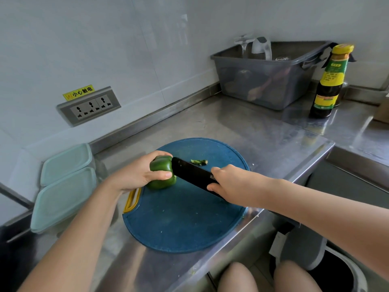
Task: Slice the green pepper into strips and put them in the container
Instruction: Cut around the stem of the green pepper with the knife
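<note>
A whole green pepper point(163, 175) lies on the round blue cutting board point(183, 224). My left hand point(139, 175) grips it from the left, fingers over its top and thumb on its front. My right hand point(229, 186) holds a black knife point(193, 172) by the handle, its blade tip resting against the pepper's right side. A cut green stem piece point(199, 162) lies on the board behind the blade. Two lidded pale-teal containers point(63, 197) stand on the counter to the left of the board.
A grey plastic bin point(267, 79) with glassware sits at the back of the steel counter point(242, 127). A dark sauce bottle point(329, 85) stands to its right. A wall socket panel point(89, 106) is at the left. A waste bin point(336, 270) is on the floor below right.
</note>
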The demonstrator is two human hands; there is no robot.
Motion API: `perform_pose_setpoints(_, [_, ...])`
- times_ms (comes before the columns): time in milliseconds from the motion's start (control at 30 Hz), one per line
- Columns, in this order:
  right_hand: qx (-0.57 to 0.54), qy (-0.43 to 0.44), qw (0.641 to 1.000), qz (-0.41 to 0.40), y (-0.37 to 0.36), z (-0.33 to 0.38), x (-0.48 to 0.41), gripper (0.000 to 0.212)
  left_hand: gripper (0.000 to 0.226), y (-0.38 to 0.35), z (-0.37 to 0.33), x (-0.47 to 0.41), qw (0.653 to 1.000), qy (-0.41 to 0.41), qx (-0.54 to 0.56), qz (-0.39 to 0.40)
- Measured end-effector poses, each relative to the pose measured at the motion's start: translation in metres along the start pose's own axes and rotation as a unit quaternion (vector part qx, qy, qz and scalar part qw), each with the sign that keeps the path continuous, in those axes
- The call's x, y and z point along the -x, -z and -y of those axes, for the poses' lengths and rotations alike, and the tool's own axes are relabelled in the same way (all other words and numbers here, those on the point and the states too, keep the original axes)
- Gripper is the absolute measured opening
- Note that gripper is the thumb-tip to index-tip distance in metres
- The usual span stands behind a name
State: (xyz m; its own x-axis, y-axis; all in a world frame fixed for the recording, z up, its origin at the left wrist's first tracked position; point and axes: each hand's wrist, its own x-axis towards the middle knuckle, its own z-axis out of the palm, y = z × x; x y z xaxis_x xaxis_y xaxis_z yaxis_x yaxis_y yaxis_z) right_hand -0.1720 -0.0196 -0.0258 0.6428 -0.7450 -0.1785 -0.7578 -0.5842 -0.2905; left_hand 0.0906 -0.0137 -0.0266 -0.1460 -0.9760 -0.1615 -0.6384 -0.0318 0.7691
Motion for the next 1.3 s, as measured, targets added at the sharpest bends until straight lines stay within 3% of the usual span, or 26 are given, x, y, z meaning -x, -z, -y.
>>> perform_pose_setpoints(200, [-0.008,0.010,1.000,-0.009,0.000,0.003,0.004,0.026,0.070,0.011,0.001,-0.004,0.998,0.014,0.032,0.056])
perform_pose_setpoints(433, [-0.017,0.010,1.000,-0.011,-0.001,0.008,0.008,0.025,0.075,0.012,0.001,-0.005,0.996,0.016,0.061,0.065])
perform_pose_setpoints(667, [0.010,0.017,0.999,-0.027,0.001,0.008,0.009,0.024,0.098,0.015,-0.003,-0.004,0.995,0.017,0.067,0.073])
perform_pose_setpoints(833, [0.012,0.018,0.999,-0.028,0.002,0.005,0.008,0.025,0.080,0.020,-0.007,-0.010,0.992,0.035,0.062,0.101])
perform_pose_setpoints(900, [-0.002,0.017,0.999,-0.030,0.004,0.003,0.007,0.027,0.084,0.019,-0.007,-0.011,0.992,0.036,0.075,0.100])
perform_pose_setpoints(1000, [-0.017,0.013,0.999,-0.027,0.004,0.001,0.005,0.028,0.086,0.015,-0.006,-0.004,0.995,0.021,0.070,0.067])
perform_pose_setpoints(1233, [-0.075,-0.023,0.997,0.017,0.003,0.003,0.007,0.032,0.045,-0.014,-0.006,0.021,0.991,-0.059,-0.047,-0.106])
perform_pose_setpoints(1300, [-0.063,-0.021,0.998,0.018,0.003,0.004,0.010,0.031,0.048,-0.021,-0.005,0.023,0.988,-0.062,-0.072,-0.122])
